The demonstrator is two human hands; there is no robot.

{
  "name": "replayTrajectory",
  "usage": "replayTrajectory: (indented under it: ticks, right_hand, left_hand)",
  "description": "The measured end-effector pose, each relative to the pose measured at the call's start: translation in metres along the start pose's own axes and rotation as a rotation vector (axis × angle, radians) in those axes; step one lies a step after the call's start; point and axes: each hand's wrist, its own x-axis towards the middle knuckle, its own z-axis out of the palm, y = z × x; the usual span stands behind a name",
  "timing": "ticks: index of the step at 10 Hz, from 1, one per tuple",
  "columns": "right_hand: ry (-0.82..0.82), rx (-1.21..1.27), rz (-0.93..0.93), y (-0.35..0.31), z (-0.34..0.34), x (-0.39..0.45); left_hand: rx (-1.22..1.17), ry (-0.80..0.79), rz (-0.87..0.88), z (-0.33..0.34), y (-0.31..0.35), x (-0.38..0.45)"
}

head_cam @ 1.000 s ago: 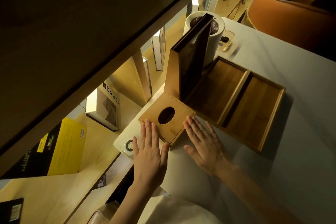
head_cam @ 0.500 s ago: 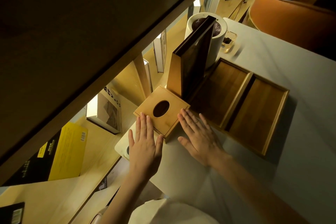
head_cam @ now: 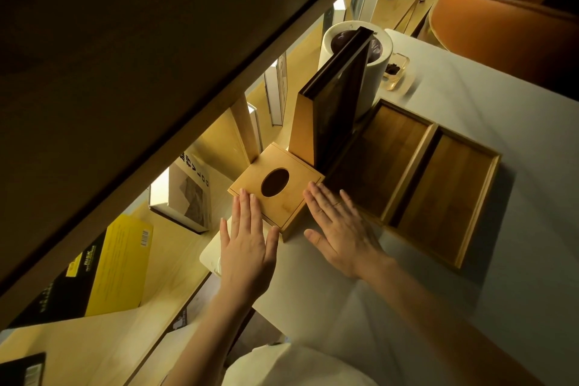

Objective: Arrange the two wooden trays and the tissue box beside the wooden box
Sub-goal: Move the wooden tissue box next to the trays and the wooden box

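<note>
The light wooden tissue box (head_cam: 294, 197), square with an oval hole on top, sits near the white table's left edge. It touches the foot of a tall dark-faced wooden box (head_cam: 332, 113) standing upright. Two shallow wooden trays lie side by side to the right, the near tray (head_cam: 385, 163) against the tall box and the far tray (head_cam: 445, 200) beside it. My left hand (head_cam: 247, 247) is flat, its fingertips on the tissue box's near left corner. My right hand (head_cam: 341, 229) lies flat on the table against the tissue box's right side. Neither hand grips anything.
A white cylindrical container (head_cam: 372, 81) stands behind the tall box, with a small glass dish (head_cam: 396, 74) beside it. Left of the table edge (head_cam: 210, 257) runs a lit wooden shelf with books, one yellow and black (head_cam: 103, 266). An orange chair (head_cam: 501, 16) is at top right.
Both hands and the tissue box have shifted slightly away from me and to the left. In the last half second almost nothing has moved.
</note>
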Motion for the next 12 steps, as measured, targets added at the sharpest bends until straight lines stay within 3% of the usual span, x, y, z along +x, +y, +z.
replayTrajectory:
  ticks: [9, 10, 11, 12]
  right_hand:
    - [0.043, 0.043, -0.010, 0.004, -0.001, 0.004]
    - [0.060, 0.120, 0.016, 0.000, -0.008, 0.004]
    - [0.126, 0.358, 0.078, -0.010, -0.018, 0.001]
    - [0.337, 0.634, 0.253, -0.015, -0.046, -0.007]
  left_hand:
    - [0.039, 0.027, 0.007, 0.002, 0.006, 0.004]
    - [0.112, -0.002, -0.006, -0.008, 0.012, 0.004]
    - [0.197, -0.019, -0.029, -0.026, 0.023, 0.008]
    - [0.069, -0.002, 0.071, -0.054, 0.051, 0.025]
